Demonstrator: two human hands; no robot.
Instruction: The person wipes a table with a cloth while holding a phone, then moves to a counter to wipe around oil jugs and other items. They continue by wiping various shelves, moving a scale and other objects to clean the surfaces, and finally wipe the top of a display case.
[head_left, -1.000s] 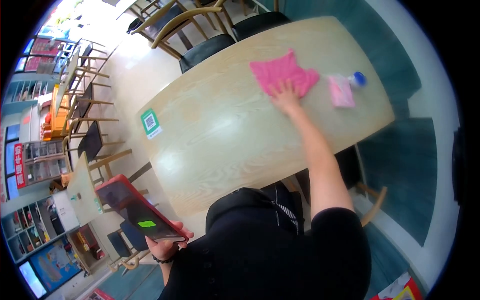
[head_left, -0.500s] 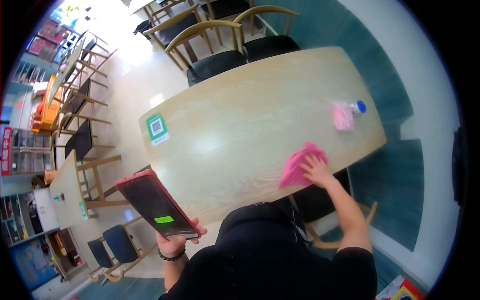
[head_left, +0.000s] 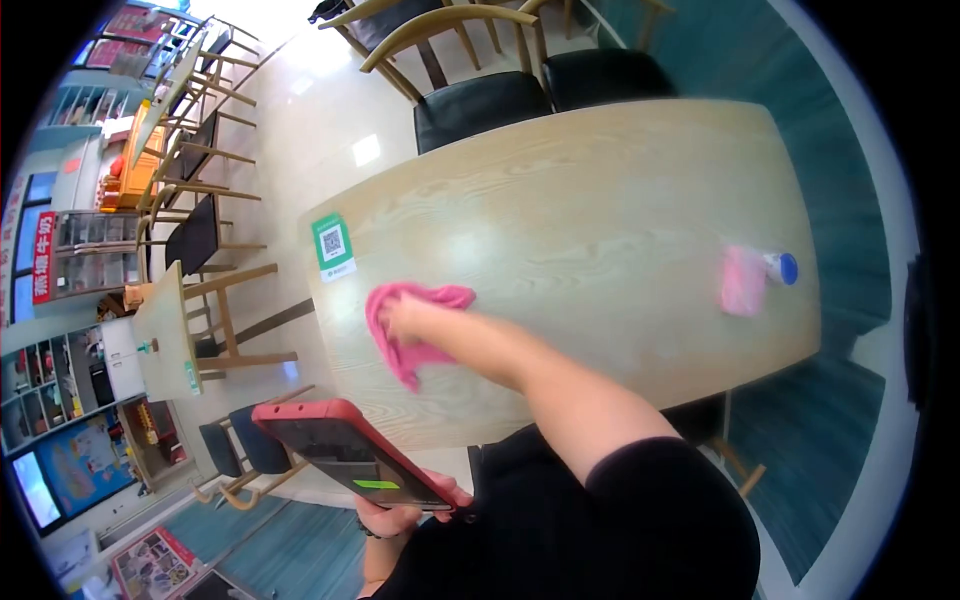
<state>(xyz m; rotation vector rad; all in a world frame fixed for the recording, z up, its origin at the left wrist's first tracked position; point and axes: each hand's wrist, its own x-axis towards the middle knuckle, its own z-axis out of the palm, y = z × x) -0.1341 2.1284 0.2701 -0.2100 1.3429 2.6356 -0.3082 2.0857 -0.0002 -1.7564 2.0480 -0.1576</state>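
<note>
My left hand [head_left: 405, 512] is wrapped round the lower end of a smartphone [head_left: 350, 450] in a red case, held tilted in front of my body. A small green patch glows on its dark screen. My right hand [head_left: 402, 318] is on a crumpled pink cloth [head_left: 436, 296], pressed to the left part of the wooden table [head_left: 560, 230]; the fingers are blurred and partly sunk in the folds. Just beyond the cloth, a green-and-white QR code card [head_left: 333, 246] lies near the table's left edge.
A pink-and-white packet [head_left: 742, 281] and a blue-capped container [head_left: 783, 268] stand at the table's right end, near the wall. Chairs with black seats [head_left: 482, 106] line the far side. More tables [head_left: 165, 330] and chairs are on the left, across an aisle.
My right hand has swept the pink cloth from the table's near right side across to the left, near the QR card. My left hand still holds the smartphone. The view has shifted.
</note>
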